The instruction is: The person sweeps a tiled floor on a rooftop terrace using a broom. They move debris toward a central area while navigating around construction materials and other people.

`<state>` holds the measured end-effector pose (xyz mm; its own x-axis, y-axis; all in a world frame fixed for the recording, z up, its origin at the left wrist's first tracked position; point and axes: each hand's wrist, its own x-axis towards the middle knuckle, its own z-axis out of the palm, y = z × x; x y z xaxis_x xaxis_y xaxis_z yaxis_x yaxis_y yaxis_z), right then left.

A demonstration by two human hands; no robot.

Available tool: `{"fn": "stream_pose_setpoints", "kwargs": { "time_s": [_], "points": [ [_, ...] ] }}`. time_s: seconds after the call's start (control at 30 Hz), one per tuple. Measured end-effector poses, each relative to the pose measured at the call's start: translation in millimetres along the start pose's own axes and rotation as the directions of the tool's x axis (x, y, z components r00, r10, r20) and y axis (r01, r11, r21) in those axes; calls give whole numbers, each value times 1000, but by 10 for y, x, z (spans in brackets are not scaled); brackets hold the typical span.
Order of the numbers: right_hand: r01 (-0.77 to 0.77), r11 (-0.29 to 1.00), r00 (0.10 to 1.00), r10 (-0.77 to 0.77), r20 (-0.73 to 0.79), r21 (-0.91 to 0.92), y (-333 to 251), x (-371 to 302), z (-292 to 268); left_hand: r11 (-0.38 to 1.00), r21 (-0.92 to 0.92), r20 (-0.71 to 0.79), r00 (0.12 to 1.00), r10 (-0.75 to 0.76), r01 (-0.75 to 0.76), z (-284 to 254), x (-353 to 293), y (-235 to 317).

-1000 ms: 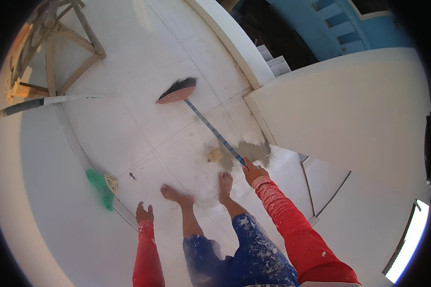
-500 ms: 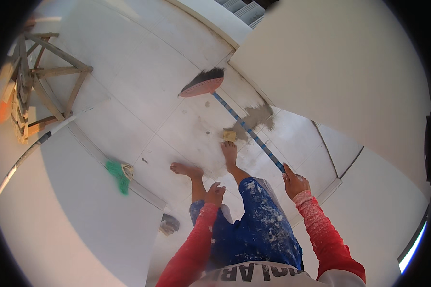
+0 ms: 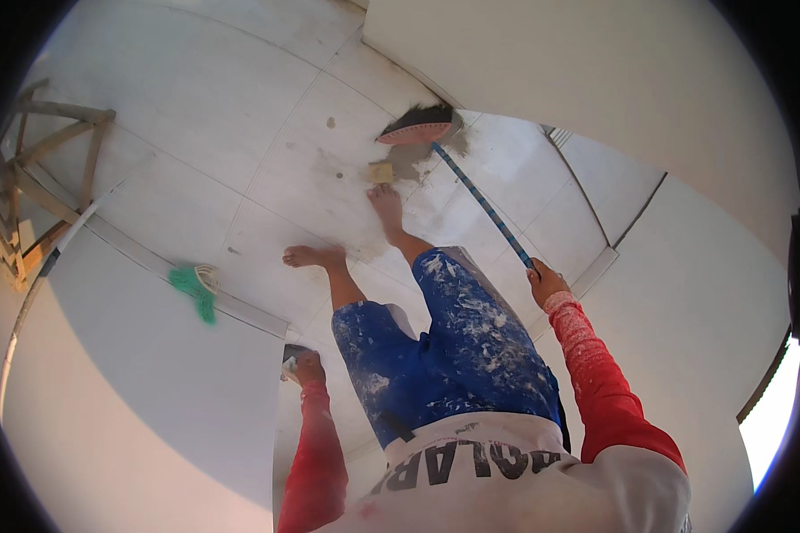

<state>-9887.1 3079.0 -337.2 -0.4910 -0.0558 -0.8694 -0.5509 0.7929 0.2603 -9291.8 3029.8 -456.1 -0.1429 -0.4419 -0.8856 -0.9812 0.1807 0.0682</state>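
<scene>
My right hand is wrapped round the top end of the blue banded handle of a broom. Its pinkish-red head with black bristles rests on the pale tiled floor, at the near edge of a big white wall surface and over a dark grey patch. My left hand hangs low at the left, in front of a small grey and white item on the floor. Its fingers look curled, but they are too small and blurred to tell whether they hold anything.
A yellowish square block lies at the toes of my right foot. Against the left wall rests a green broom head. A wooden trestle stands far left, with a long pale pole beside it.
The broom head has swept rightward and nearer the wall, onto the grey patch. My left hand has swung out to the left, away from my thigh. The whole view has shifted.
</scene>
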Motion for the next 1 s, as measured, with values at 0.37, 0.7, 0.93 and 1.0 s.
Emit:
{"fn": "stream_pose_setpoints", "kwargs": {
  "time_s": [0.37,0.7,0.93,1.0],
  "points": [
    [319,947,926,-317,-204,-26,-1237,478,-404,509,-686,309,842,-443,520,1311,-704,212],
    [106,992,985,-95,-145,67,728,204,751,312,-791,225,724,-653,527,1744,-767,433],
    [426,892,888,-444,-118,-149,-272,120,228,224,-710,488,696,-527,668,2495,-1577,1802],
    [508,796,825,-560,-81,-330,-1313,551,314,203,-724,539,724,-430,659,2592,-1673,1982]
  ]
}}
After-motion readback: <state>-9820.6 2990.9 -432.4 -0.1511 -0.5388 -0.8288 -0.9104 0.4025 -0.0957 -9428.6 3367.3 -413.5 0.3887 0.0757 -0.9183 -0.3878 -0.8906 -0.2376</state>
